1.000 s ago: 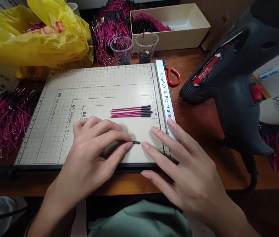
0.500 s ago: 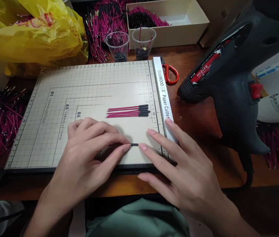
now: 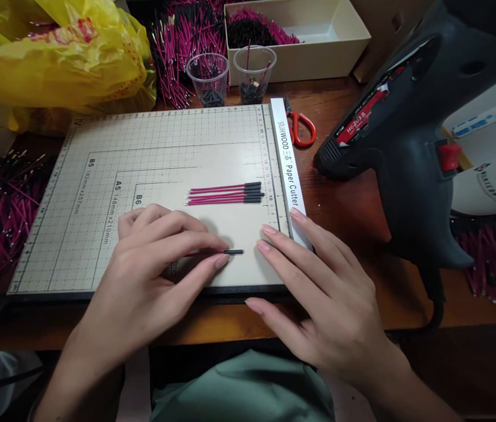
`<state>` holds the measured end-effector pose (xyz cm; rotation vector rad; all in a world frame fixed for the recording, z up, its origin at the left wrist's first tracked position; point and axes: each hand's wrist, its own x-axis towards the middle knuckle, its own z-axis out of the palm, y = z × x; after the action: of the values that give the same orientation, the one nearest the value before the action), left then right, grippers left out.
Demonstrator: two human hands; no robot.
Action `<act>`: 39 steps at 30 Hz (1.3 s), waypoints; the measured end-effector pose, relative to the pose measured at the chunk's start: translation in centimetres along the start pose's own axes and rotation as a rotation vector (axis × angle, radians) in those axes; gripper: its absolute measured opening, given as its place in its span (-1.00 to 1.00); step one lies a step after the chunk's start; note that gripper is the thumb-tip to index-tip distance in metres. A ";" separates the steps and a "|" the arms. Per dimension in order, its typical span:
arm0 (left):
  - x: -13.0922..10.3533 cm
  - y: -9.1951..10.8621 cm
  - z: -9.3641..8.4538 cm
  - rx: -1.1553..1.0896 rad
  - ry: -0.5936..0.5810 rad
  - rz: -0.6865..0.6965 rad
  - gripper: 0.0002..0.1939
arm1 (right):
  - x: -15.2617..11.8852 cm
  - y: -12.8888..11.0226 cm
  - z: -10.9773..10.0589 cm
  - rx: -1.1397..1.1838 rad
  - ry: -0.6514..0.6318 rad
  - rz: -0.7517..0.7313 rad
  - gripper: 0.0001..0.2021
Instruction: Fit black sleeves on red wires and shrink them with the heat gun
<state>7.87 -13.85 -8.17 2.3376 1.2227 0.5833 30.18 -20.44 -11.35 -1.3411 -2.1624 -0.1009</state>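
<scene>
The left hand [image 3: 155, 266] pinches a thin pink wire with a black sleeve [image 3: 234, 252] between thumb and fingers, low on the pale gridded board of a paper cutter [image 3: 230, 158], while the right hand [image 3: 331, 284] is loosely spread, grasping nothing, near the sleeve's free end. Just beyond them on the board lies a neat row of black-ended pink wires [image 3: 253, 193]. On the wooden bench [image 3: 333, 208] are two clear cups [image 3: 207, 82] behind the cutter and orange-handled snips [image 3: 313, 132] beside it, with a dark heat gun [image 3: 418, 193] farther right.
</scene>
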 end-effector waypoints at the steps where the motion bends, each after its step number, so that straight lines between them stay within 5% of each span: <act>1: 0.0 0.0 -0.1 0.000 0.000 -0.001 -0.93 | 0.0 0.0 0.0 0.006 0.009 0.003 -0.57; 34: 0.2 0.4 0.0 0.000 -0.021 0.005 -0.93 | -0.6 0.1 0.1 0.077 0.031 0.029 -0.57; 39: 1.0 1.0 -0.2 0.108 0.074 -0.062 -0.83 | -0.6 0.1 0.0 0.081 0.018 0.024 -0.58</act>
<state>8.95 -13.51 -7.28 2.3758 1.3869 0.6009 30.44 -20.88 -11.74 -1.3149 -2.1124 -0.0163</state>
